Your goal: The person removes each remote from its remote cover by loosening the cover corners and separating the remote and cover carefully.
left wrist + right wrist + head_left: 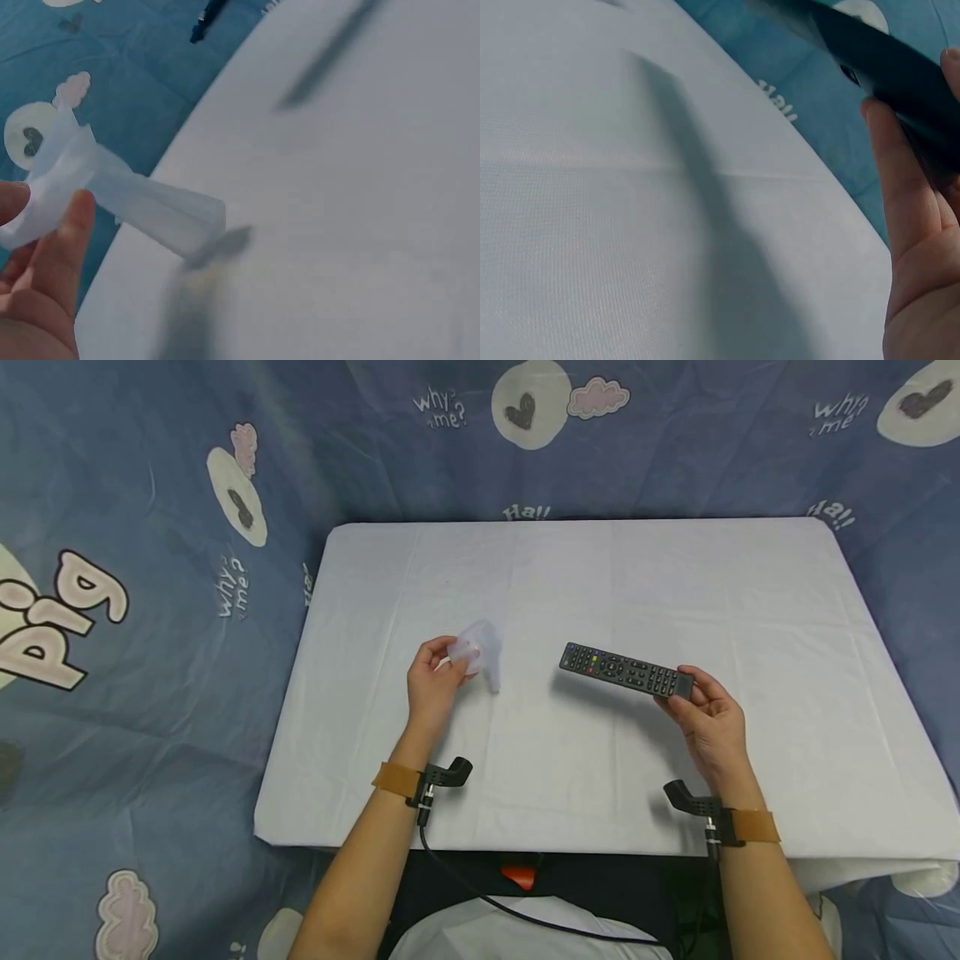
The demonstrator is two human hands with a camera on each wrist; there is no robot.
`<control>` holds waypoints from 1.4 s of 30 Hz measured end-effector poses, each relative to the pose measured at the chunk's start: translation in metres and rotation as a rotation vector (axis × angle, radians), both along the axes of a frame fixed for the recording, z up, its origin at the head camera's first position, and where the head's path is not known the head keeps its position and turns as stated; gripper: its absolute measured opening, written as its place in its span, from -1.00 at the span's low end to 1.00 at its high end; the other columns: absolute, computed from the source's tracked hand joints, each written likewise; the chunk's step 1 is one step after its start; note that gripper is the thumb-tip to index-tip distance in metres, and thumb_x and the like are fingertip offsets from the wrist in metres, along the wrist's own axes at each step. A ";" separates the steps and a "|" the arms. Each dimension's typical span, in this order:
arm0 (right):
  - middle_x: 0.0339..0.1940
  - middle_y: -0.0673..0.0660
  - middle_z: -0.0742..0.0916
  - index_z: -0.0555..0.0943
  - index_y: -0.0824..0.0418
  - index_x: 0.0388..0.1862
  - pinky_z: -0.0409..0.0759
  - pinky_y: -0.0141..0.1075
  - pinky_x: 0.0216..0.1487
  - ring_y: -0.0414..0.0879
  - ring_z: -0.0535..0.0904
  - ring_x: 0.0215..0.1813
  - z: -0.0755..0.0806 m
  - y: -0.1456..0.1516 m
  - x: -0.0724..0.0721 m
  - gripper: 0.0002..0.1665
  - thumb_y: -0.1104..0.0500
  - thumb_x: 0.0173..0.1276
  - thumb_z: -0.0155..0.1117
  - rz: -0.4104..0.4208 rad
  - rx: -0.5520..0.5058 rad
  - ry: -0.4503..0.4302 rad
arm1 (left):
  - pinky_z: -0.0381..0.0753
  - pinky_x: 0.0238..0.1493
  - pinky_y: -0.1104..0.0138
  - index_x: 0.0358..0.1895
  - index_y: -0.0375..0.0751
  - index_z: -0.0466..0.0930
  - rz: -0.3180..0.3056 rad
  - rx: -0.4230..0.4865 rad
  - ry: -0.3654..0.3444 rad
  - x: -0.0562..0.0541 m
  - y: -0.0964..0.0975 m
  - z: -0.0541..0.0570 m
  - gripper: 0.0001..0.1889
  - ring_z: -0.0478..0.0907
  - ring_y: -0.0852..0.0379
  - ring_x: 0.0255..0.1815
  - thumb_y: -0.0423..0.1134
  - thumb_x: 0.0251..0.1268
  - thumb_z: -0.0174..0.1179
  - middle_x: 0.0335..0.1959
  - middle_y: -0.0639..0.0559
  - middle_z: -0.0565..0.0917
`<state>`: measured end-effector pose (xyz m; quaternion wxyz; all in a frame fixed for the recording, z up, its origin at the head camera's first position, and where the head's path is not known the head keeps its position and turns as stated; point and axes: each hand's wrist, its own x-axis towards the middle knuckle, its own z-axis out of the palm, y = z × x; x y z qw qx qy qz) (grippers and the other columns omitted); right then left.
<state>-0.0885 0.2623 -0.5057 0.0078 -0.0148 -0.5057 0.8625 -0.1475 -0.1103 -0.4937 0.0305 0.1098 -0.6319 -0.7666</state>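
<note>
My left hand (435, 681) pinches a thin, translucent plastic sleeve (483, 647) between thumb and fingers, above the left middle of the table. In the left wrist view the sleeve (161, 214) looks crumpled at the grip, and its flat end hangs to the right. A black remote control (626, 670) is held at its right end by my right hand (712, 722), its buttons facing up. It is raised off the table, casting a shadow beneath. The right wrist view shows the remote's dark underside (885, 64) with fingers against it.
A white cloth covers the table (600, 793). Behind and to the left hangs a blue printed sheet (360, 452). Each wrist wears a strapped camera, and a black cable (525, 920) runs from the left one across the lap.
</note>
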 end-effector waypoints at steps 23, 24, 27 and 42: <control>0.03 0.07 0.75 0.42 0.35 0.35 0.71 -0.46 -0.07 -0.17 0.70 0.04 -0.009 -0.021 -0.014 -0.33 0.56 0.24 0.31 -0.324 0.051 -0.244 | 0.77 -0.41 0.25 0.07 -0.19 0.64 0.024 -0.326 -0.020 0.023 -0.021 -0.019 -0.71 0.67 0.29 -0.45 -0.28 0.30 0.34 -0.16 -0.21 0.71; 0.02 0.06 0.75 0.43 0.34 0.34 0.71 -0.48 -0.08 -0.18 0.70 0.03 -0.010 -0.022 -0.014 -0.33 0.55 0.25 0.31 -0.329 0.066 -0.253 | 0.77 -0.41 0.25 0.10 -0.17 0.65 0.014 -0.327 -0.015 0.024 -0.021 -0.020 -0.69 0.67 0.30 -0.45 -0.28 0.31 0.34 -0.14 -0.24 0.72; 0.01 0.04 0.74 0.44 0.33 0.34 0.71 -0.50 -0.09 -0.20 0.69 0.02 -0.013 -0.025 -0.015 -0.34 0.54 0.25 0.31 -0.337 0.109 -0.269 | 0.77 -0.39 0.28 0.14 -0.16 0.68 -0.002 -0.348 -0.010 0.025 -0.022 -0.021 -0.67 0.67 0.31 -0.47 -0.27 0.33 0.33 -0.08 -0.26 0.72; -0.05 0.18 0.73 0.49 0.19 0.28 0.51 -0.62 -0.21 -0.29 0.58 -0.18 -0.024 -0.042 -0.011 -0.39 0.19 0.28 0.46 -0.367 0.912 -0.201 | 0.49 -0.57 0.45 0.19 -0.21 0.65 -0.099 -0.531 -0.076 0.033 -0.025 -0.020 -0.61 0.65 -0.21 -0.59 -0.17 0.36 0.29 -0.41 -0.25 0.79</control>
